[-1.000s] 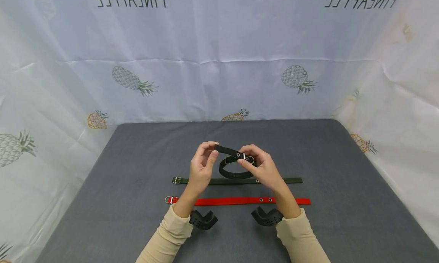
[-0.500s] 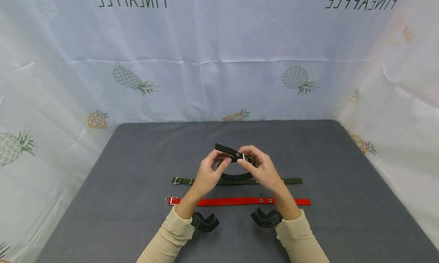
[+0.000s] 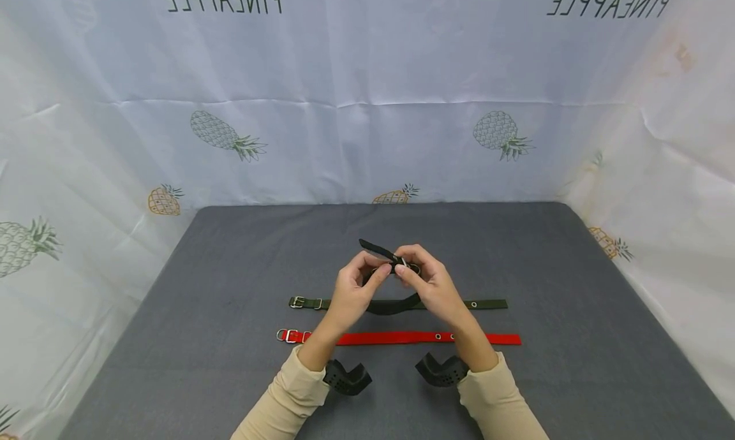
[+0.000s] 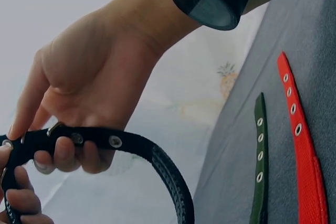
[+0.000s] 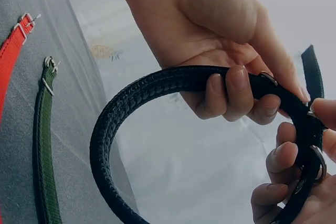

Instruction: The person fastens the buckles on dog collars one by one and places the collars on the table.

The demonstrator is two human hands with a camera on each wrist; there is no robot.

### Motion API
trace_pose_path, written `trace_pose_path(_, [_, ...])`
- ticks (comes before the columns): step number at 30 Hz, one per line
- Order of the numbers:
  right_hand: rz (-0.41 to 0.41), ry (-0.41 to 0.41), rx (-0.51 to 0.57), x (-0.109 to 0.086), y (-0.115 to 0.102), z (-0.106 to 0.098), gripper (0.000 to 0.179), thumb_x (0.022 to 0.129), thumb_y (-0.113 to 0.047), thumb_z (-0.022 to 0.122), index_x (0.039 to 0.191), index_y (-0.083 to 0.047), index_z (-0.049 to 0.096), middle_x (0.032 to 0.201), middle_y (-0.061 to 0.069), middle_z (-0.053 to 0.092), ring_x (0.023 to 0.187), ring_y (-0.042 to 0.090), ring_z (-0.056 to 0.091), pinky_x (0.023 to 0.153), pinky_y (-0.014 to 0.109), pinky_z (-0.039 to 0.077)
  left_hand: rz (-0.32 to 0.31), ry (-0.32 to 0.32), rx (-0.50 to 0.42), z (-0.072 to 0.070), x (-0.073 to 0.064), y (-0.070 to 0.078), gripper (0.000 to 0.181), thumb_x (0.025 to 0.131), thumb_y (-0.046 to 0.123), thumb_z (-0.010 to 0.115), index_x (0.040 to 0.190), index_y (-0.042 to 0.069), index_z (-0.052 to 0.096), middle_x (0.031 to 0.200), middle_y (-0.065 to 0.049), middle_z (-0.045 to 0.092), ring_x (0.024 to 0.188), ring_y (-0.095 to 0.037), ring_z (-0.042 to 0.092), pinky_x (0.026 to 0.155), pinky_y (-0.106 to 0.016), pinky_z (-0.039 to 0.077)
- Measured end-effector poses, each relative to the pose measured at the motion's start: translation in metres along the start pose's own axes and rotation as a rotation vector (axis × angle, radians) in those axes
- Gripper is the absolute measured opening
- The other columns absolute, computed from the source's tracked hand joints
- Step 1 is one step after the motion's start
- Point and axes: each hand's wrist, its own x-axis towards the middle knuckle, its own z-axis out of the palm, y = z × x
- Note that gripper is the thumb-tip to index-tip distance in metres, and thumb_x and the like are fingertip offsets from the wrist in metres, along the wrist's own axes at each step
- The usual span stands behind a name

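A black collar [image 3: 393, 307] with metal eyelets is bent into a loop and held above the table. My left hand [image 3: 353, 287] pinches it just left of the buckle, thumb and fingers curled around the band. On the other side, my right hand [image 3: 427, 284] grips the collar at the buckle and ring. The strap's free end [image 3: 373, 247] sticks up to the left between the hands. In the right wrist view, the padded band [image 5: 105, 145] curves away from the fingers, and a D-ring [image 5: 318, 163] shows by the right hand. Fingers partly hide the buckle.
Below the hands, a green collar [image 3: 488, 304] and a red collar [image 3: 390, 338] lie straight across the grey table [image 3: 218, 268], buckles to the left. Black wrist cameras [image 3: 347, 377] are worn on both wrists. A pineapple-print curtain [image 3: 344, 153] stands behind the table.
My left hand has let go of the strap's free end and moved right to the band beside the buckle. The loop's lower part has tipped downward. My right hand keeps its grip.
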Motion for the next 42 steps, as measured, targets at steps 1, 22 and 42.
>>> trace_pose_path(1, [0.001,-0.004,0.006,0.0001,-0.0004,0.0005,0.017,0.100,-0.008,0.049,0.112,0.004,0.052,0.088,-0.007,0.053,0.069,0.013,0.049,0.064,0.023,0.046,-0.003,0.008,-0.005,0.0005,-0.0001,0.0005,0.015,0.096,0.005,0.056,0.100,-0.009,0.057,0.100,-0.030,0.061,0.084,0.004,0.057,0.073,-0.019,0.050])
trace_pose_path(22, [-0.005,-0.047,0.111,0.0005,0.0029,0.0031,0.021,0.101,-0.009,0.047,0.111,0.009,0.049,0.088,-0.010,0.054,0.071,0.013,0.049,0.067,0.024,0.046,-0.094,0.074,-0.037,0.0031,-0.0018,0.0064,0.016,0.092,0.005,0.061,0.097,-0.010,0.058,0.097,-0.022,0.063,0.084,0.003,0.059,0.079,-0.017,0.051])
trace_pose_path(42, [0.183,-0.055,0.213,0.0001,-0.0005,-0.0003,0.008,0.102,-0.019,0.048,0.097,-0.018,0.053,0.081,-0.009,0.053,0.072,0.010,0.049,0.067,0.023,0.044,-0.125,-0.028,0.013,0.0012,-0.0013,0.0065,0.015,0.089,0.004,0.066,0.098,-0.008,0.063,0.099,-0.031,0.062,0.082,0.002,0.057,0.074,-0.021,0.048])
